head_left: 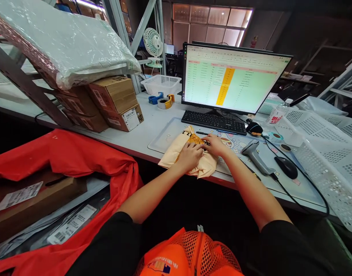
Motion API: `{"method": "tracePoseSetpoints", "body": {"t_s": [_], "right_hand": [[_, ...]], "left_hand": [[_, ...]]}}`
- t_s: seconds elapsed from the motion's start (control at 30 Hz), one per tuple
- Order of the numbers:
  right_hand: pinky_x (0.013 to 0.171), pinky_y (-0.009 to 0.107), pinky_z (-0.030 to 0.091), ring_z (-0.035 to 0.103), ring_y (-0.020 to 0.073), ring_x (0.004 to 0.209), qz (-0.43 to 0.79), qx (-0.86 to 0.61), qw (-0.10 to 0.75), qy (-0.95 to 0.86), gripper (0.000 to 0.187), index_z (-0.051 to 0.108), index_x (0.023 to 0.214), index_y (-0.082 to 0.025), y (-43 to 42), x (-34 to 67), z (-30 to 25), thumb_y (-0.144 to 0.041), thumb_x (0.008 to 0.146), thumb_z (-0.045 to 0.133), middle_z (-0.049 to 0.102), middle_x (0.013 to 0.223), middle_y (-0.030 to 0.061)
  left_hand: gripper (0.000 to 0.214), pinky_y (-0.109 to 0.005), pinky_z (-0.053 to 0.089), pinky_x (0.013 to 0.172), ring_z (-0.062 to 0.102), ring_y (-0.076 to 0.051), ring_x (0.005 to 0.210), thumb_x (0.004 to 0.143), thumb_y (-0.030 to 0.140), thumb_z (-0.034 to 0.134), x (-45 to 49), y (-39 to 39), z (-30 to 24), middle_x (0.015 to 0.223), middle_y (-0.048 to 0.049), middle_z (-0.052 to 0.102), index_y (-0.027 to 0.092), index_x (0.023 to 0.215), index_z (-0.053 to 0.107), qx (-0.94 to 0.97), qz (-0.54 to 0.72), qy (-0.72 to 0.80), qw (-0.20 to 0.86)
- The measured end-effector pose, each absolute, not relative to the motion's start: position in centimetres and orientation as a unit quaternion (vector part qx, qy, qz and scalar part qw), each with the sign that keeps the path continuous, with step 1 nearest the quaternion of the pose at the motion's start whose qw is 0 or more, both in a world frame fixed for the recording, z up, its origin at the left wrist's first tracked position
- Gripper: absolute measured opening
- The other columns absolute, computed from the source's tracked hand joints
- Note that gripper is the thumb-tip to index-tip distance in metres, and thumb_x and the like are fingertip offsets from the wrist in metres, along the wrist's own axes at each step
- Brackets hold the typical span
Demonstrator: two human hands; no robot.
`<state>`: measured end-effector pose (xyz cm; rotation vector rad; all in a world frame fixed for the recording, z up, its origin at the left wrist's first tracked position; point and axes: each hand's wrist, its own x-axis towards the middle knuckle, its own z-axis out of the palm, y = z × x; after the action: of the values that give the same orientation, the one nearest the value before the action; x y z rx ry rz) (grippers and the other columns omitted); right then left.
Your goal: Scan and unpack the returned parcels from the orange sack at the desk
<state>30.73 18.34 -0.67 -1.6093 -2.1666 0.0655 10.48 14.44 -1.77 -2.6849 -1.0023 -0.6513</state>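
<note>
A cream mailing bag [172, 153] with black lettering lies at the desk's front edge. A shiny amber patch, which looks like packing tape, shows near its upper end [195, 138]. My left hand [190, 156] rests on top of the bag, its fingers curled onto the amber patch. From the right, my right hand [214, 145] has its fingers bent over the bag's upper right side, close to the left fingertips. The undersides of both hands are hidden, so the thumbs' grip is hard to see. Right of the bag lies a grey barcode scanner [258, 157].
Behind the bag are a keyboard [213, 122] and a monitor [233, 80]. A mouse [285, 167], cables and white baskets [322, 153] stand right. Tape dispensers [166, 101] and stacked boxes [115, 99] are left. A red-lined bin [78, 149] with parcels sits below left.
</note>
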Motion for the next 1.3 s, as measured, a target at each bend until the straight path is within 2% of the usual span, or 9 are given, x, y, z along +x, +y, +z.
{"method": "tracePoseSetpoints", "body": {"t_s": [0.17,0.4,0.53,0.67,0.77,0.87,1.0,1.1,1.3], "right_hand": [[0.093,0.037,0.039,0.062,0.0259,0.103,0.023,-0.571,0.25,-0.782,0.026,0.076,0.104,-0.019,18.6,30.6,-1.2,-0.041,0.1,0.063,0.077,0.107,0.0105],[0.07,0.028,0.034,0.055,0.0178,0.076,0.031,-0.569,0.301,-0.765,0.034,0.067,0.086,-0.022,19.0,29.4,-2.1,-0.048,0.104,0.054,0.071,0.081,0.0015],[0.069,0.028,0.033,0.058,0.0192,0.08,0.033,-0.601,0.326,-0.729,0.031,0.07,0.09,-0.025,19.6,30.4,-2.2,-0.049,0.103,0.055,0.074,0.087,0.0024],[0.069,0.03,0.032,0.057,0.0221,0.081,0.027,-0.66,0.367,-0.655,0.044,0.07,0.089,-0.021,20.5,33.0,-1.6,-0.043,0.108,0.038,0.073,0.088,0.009],[0.071,0.031,0.032,0.054,0.0225,0.08,0.023,-0.667,0.377,-0.643,0.043,0.067,0.081,-0.021,20.8,34.1,-1.6,-0.05,0.105,0.046,0.071,0.083,0.0092],[0.071,0.032,0.032,0.054,0.0221,0.08,0.027,-0.647,0.381,-0.66,0.04,0.067,0.083,-0.022,20.5,33.7,-1.9,-0.055,0.101,0.054,0.07,0.084,0.0075],[0.068,0.032,0.032,0.051,0.0206,0.076,0.055,-0.622,0.392,-0.676,0.044,0.064,0.08,-0.022,19.5,32.3,-1.8,-0.061,0.099,0.054,0.066,0.077,0.0051],[0.065,0.031,0.031,0.047,0.0178,0.07,0.102,-0.594,0.395,-0.694,0.051,0.057,0.071,-0.023,18.6,31.4,-1.7,-0.068,0.096,0.054,0.059,0.068,0.0013],[0.064,0.03,0.037,0.049,0.0168,0.07,0.195,-0.545,0.395,-0.713,0.062,0.061,0.077,-0.021,17.6,30.6,-1.1,-0.08,0.09,0.046,0.061,0.073,0.0008]], "left_hand": [[0.025,-0.046,0.044,0.104,0.063,-0.027,0.111,0.108,0.029,0.052,9.9,15.0,-1.9,0.107,-0.01,0.074,0.016,0.097,0.07,-0.919,-0.282,-0.271,0.036],[0.034,-0.041,0.049,0.093,0.06,-0.023,0.083,0.098,0.024,0.049,10.6,15.6,-1.8,0.069,-0.0052,0.061,0.023,0.064,0.051,-0.901,-0.341,-0.267,-0.029],[0.041,-0.041,0.051,0.084,0.055,-0.02,0.066,0.096,0.027,0.045,11.0,13.4,-1.6,0.057,-0.0032,0.054,0.026,0.056,0.042,-0.899,-0.359,-0.245,-0.051],[0.047,-0.036,0.047,0.067,0.053,-0.019,0.057,0.102,0.031,0.035,9.0,8.5,-2.7,0.056,-0.0042,0.057,0.027,0.056,0.046,-0.932,-0.314,-0.164,-0.081],[0.047,-0.035,0.044,0.064,0.053,-0.018,0.054,0.102,0.035,0.038,6.8,5.8,-3.6,0.053,-0.0043,0.056,0.026,0.056,0.043,-0.933,-0.301,-0.187,-0.064],[0.042,-0.033,0.044,0.065,0.061,-0.018,0.06,0.101,0.043,0.049,5.2,4.8,-3.7,0.062,-0.0033,0.064,0.023,0.064,0.053,-0.938,-0.245,-0.219,-0.115],[0.029,-0.029,0.05,0.072,0.072,-0.019,0.078,0.11,0.038,0.042,4.8,5.7,-1.9,0.09,-0.0026,0.076,0.023,0.109,0.067,-0.902,-0.238,-0.301,-0.196],[0.027,-0.034,0.054,0.092,0.071,-0.024,0.106,0.107,0.019,0.044,5.8,7.6,-0.5,0.117,-0.0105,0.074,0.02,0.122,0.066,-0.896,-0.275,-0.338,-0.09],[0.049,-0.048,0.05,0.107,0.061,-0.037,0.125,0.09,0.009,0.063,8.4,11.7,0.5,0.147,-0.0258,0.059,0.006,0.14,0.061,-0.937,-0.088,-0.322,0.105]]}}
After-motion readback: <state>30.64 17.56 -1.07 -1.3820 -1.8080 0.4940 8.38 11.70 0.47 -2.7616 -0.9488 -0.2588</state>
